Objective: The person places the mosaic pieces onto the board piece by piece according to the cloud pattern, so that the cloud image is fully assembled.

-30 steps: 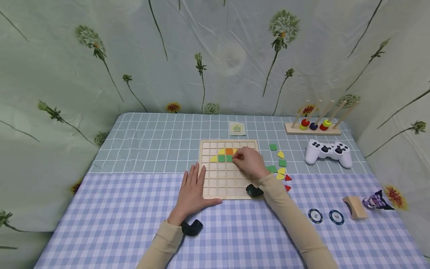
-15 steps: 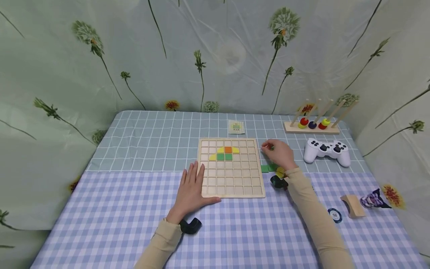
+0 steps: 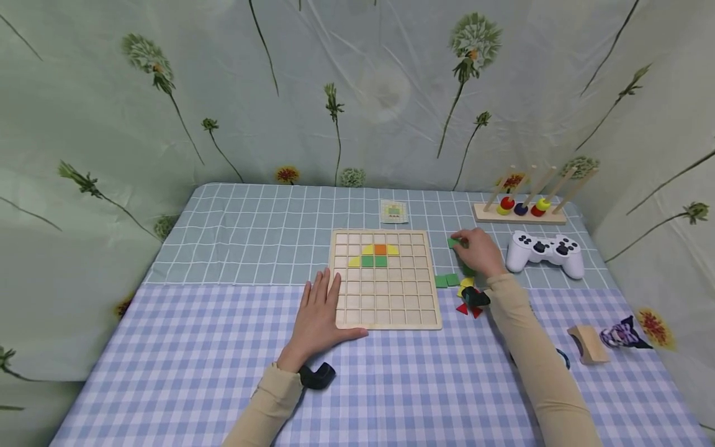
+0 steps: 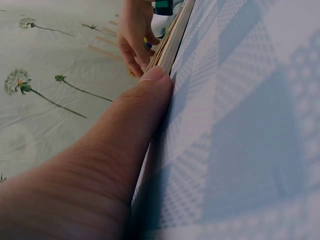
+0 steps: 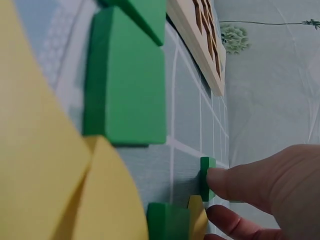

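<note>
My left hand (image 3: 317,320) rests with spread fingers on the left edge of a wooden grid board (image 3: 385,301). Its thumb (image 4: 142,95) lies along the board's front edge. On the grid sit an orange square tile (image 3: 380,249), green square tiles (image 3: 367,261) and yellow curved tiles (image 3: 354,262). To the board's right, my right hand (image 3: 480,253) has its fingertips at a loose green square tile (image 3: 452,243). The right wrist view shows the thumb (image 5: 232,181) on that tile (image 5: 204,180), which lies on the table. The other fingers are curled close by, partly hidden.
Right of the board lie more green tiles (image 3: 447,280), yellow tiles (image 3: 467,283) and red triangles (image 3: 462,308). Farther right are a peg rack with beads (image 3: 519,216), a game controller (image 3: 546,254), a wooden arch block (image 3: 589,345) and a small purple figure (image 3: 624,334). A pattern card (image 3: 393,212) lies behind the board.
My right hand has left the board, where a yellow tile now sits right of the orange one, and moved right to the loose green tile. The left hand stays put.
</note>
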### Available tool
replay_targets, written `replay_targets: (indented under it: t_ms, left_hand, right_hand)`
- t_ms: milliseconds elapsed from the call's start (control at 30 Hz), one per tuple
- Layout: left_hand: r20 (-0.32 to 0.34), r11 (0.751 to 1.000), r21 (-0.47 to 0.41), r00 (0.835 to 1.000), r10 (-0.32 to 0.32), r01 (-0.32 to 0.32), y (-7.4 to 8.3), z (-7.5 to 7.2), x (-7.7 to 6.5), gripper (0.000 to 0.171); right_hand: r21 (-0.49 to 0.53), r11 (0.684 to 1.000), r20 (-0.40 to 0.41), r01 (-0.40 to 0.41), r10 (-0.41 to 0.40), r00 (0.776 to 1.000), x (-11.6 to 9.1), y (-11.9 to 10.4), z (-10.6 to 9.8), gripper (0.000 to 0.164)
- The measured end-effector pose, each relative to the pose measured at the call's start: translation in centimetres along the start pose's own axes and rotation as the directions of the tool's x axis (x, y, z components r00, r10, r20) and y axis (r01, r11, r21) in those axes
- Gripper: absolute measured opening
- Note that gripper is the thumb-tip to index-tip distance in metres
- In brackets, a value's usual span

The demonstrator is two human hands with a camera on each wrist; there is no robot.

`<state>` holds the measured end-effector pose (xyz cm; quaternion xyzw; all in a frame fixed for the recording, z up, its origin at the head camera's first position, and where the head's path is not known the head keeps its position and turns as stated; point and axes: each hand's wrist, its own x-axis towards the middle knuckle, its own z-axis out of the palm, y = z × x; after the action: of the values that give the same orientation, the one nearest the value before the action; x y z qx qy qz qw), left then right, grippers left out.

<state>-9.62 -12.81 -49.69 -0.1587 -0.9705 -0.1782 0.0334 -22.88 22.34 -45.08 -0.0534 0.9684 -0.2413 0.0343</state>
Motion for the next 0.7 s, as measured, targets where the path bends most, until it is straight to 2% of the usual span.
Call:
replay_targets:
  t_ms: [333,567,700]
  left_hand:
    - [-0.012,1.000,-0.005,1.000,0.006,-0.006,0.0,-0.1,0.0,0.122]
    - [-0.003,1.000,-0.006,1.000,0.001,-0.001,0.1,-0.2,-0.1,0.121]
    - [-0.005,1.000,-0.005,1.000,0.002,-0.002,0.1,-0.2,0.0,0.122]
  right_hand:
    - [0.047,0.999,-0.026,-0.022,0.023,0.999,-0.1,-0.3,-0.1,0.022]
    - [0.078,0.997,-0.100,0.026,-0.018,0.995,-1.2,-1.1,0.3,0.017]
    - [0.131,0.989,-0.108,0.072,-0.058,0.993,-1.4,-2.2,0.8,0.016]
